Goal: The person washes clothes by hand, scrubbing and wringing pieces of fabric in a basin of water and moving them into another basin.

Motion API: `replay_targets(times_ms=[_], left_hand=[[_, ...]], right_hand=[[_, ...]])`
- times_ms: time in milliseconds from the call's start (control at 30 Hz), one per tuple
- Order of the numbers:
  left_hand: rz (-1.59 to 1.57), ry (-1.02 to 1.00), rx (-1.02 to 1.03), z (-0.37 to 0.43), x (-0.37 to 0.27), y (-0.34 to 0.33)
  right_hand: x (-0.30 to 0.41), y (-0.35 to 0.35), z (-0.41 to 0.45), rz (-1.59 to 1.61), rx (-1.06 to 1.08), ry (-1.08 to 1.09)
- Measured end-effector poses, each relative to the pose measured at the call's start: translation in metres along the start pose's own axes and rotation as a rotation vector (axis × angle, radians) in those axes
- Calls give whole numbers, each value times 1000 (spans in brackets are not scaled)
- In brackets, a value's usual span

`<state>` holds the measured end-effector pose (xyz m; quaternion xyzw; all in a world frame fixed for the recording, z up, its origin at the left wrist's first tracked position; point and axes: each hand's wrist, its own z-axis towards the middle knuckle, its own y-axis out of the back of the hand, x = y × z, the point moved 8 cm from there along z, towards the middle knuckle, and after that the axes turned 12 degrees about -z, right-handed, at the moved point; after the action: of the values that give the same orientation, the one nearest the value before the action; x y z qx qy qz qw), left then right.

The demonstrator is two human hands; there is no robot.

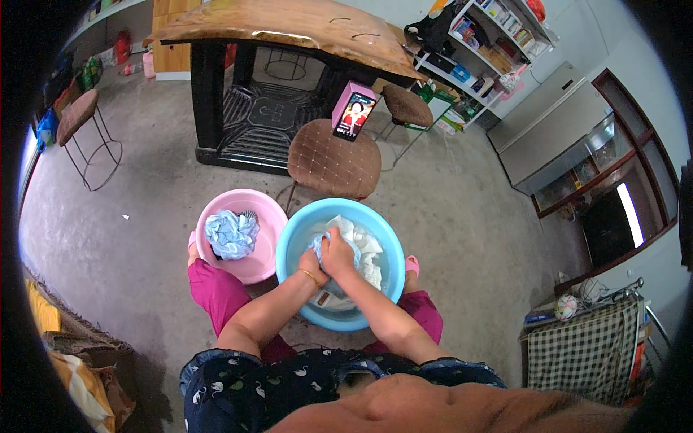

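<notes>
A light blue plastic basin (400, 254) stands on the floor between my feet, holding water and white cloth (371, 265). My left hand (313, 266), with a gold-coloured bracelet at the wrist, and my right hand (338, 253) are close together over the basin, both closed on a light blue cloth (352, 250). Part of that cloth is hidden by my fingers. To the left, a pink basin (266, 238) sits beside the blue one and holds a crumpled light blue cloth (231, 235) with darker, partly striped cloth under it.
A brown padded stool (334, 162) stands just beyond the basins, bearing a phone (354, 116) propped against a pink box (346, 93). Behind it is a wooden-topped table (281, 21) with a black base. Another stool (78, 116) is at left; a checked cloth (584, 346) hangs at right.
</notes>
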<state>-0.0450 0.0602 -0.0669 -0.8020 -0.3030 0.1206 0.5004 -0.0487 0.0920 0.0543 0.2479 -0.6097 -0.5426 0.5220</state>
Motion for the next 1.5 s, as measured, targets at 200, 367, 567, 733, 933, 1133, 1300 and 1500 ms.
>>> replay_targets(times_ms=[200, 367, 567, 733, 933, 1133, 1300, 1500], left_hand=[[-6, 72, -2, 0, 22, -14], [208, -239, 214, -7, 0, -40], [164, -54, 139, -27, 13, -61], [60, 32, 52, -20, 7, -33], [17, 11, -38, 1, -1, -6], [-59, -50, 62, -11, -6, -30], [-33, -9, 129, -21, -5, -46], [177, 121, 130, 5, 4, -6]], right_hand=[[-12, 19, -15, 52, -103, 140], [-67, 27, 4, -155, 48, -192], [-38, 28, -12, 259, -28, 186], [-38, -25, -14, -63, 89, 122], [-50, -49, 1, -196, 280, -7], [-35, 8, -9, 100, -84, 119], [17, 52, -42, 159, -53, 305], [31, 26, -51, 134, -46, 399]])
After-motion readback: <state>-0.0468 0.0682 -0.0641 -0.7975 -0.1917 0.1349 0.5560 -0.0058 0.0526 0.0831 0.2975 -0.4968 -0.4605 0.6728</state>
